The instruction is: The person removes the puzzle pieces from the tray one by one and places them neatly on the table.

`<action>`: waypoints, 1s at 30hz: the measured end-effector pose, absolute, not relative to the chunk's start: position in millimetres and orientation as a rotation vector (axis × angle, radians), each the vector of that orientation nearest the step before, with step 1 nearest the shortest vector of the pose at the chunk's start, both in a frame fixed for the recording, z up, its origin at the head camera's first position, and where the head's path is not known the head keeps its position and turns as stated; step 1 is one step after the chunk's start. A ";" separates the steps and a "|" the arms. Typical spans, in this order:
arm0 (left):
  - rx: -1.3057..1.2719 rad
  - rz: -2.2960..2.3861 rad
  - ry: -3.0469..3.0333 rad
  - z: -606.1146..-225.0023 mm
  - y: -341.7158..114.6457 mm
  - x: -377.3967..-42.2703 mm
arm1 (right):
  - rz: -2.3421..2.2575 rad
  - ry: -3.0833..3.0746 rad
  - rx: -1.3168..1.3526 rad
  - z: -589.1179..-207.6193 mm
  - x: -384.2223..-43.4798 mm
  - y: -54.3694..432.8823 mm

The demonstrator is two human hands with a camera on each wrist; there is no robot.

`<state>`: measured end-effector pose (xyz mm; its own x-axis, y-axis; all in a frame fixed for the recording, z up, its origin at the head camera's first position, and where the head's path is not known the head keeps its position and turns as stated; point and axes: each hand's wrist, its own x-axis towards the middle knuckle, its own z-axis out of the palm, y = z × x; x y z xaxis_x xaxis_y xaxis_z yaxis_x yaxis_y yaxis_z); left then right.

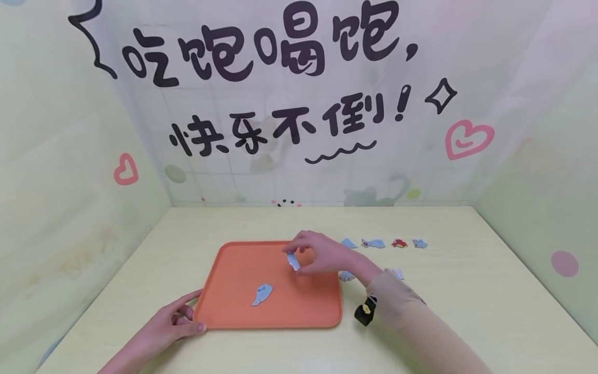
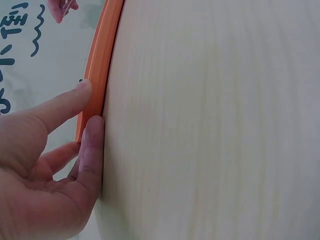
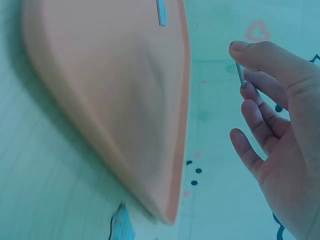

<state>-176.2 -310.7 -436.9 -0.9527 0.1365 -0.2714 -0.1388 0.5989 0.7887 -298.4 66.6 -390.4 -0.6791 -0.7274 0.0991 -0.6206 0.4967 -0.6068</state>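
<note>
Over the right part of an orange tray [image 1: 233,317], my right hand [image 1: 322,252] pinches a light blue flat jigsaw-like piece [image 1: 293,261] between thumb and fingers. In the right wrist view the same piece [image 3: 240,75] shows edge-on, as a thin sliver. My left hand [image 1: 170,324] holds the tray's near left corner, its thumb and fingers set against the rim [image 2: 97,65]. Another light blue piece [image 1: 263,294] lies flat on the tray, left of and nearer than the held one.
Right of the tray, a row on the table holds several flat pieces, including a blue-grey one [image 1: 374,243], a red one [image 1: 399,243] and a blue one [image 1: 420,243]. More pieces [image 1: 347,276] lie nearer, partly behind the right forearm. A black strap [image 1: 366,310] is at the right wrist. Printed walls surround the table.
</note>
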 end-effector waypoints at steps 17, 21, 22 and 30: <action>0.038 1.299 2.492 -435.3 -310.8 -176.1 | -1.011 2.734 -1.242 -394.3 -282.0 165.9; 0.039 1.297 2.489 -435.5 -311.2 -176.2 | -1.001 2.764 -1.180 -397.5 -278.8 185.7; 0.039 1.297 2.488 -435.8 -311.3 -176.1 | -1.000 2.771 -1.160 -397.8 -277.7 190.5; 0.039 1.294 2.486 -434.5 -310.9 -176.9 | -1.021 2.848 -1.069 -404.2 -271.8 232.7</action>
<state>-176.9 -310.9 -434.5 -0.9428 0.1771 -0.2823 -0.1297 0.5855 0.8003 -271.8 232.7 -404.2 -0.7760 -0.5692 0.2717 -0.6122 0.5760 -0.5418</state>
